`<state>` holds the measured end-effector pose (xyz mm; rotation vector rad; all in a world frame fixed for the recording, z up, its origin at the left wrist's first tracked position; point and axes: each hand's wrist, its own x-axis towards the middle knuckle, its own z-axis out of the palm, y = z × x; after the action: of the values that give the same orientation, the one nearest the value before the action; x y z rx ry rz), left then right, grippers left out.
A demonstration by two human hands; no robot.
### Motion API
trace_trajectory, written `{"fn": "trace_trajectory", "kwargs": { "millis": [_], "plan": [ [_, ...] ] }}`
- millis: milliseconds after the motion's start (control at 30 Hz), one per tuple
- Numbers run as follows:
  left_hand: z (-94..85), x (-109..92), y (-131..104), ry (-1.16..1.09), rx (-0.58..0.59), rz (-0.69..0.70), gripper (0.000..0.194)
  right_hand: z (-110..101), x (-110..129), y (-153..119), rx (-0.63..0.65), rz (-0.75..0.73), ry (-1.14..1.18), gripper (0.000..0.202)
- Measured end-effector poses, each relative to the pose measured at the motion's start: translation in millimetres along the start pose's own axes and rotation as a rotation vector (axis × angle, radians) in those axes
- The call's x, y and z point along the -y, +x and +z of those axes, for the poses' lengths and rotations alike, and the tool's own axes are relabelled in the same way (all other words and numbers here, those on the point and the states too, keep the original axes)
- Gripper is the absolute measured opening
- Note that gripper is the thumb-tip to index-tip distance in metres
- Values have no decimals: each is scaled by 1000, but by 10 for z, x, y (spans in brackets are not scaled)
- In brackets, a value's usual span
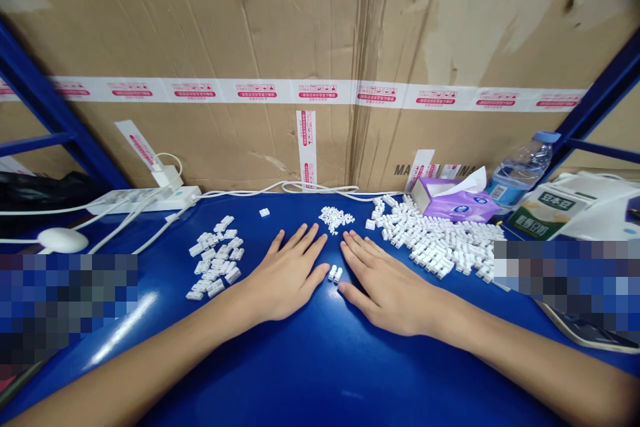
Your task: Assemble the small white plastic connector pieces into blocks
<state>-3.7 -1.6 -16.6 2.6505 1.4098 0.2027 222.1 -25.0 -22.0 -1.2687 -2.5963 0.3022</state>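
My left hand (293,271) lies flat on the blue tabletop (280,373), fingers spread and holding nothing. Opposite it, my right hand (383,280) rests palm down, also empty, with its thumb stretched out. Between the two thumbs sits a small white plastic connector piece (335,274) with two rounded barrels. Just beyond the fingertips is a little heap of tiny white parts (336,218). Left of my left hand lies a loose group of white block-like pieces (217,260). A larger pile of white barrel-shaped connectors (440,240) spreads out beyond my right hand.
A purple tissue pack (457,203), a water bottle (523,170) and a green-and-white package (550,210) stand at the back right. A white power strip (145,199) with cables sits back left. One white piece (265,212) lies alone. Cardboard (225,33) walls the rear.
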Motion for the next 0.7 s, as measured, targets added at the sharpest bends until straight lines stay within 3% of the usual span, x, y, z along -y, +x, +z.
{"fn": "trace_trajectory", "kwargs": {
  "millis": [200,433,567,700],
  "plan": [
    [-22,-14,3,26,44,-18,62,-31,17,7,59,18,-25,79],
    [-23,-11,1,31,44,-18,62,-19,11,5,-12,-7,-24,75],
    [-21,-12,1,48,61,-20,63,-50,45,24,-167,-39,-10,60],
    [-29,-20,3,74,91,-31,64,-68,71,38,-258,-148,82,30]
  ]
}}
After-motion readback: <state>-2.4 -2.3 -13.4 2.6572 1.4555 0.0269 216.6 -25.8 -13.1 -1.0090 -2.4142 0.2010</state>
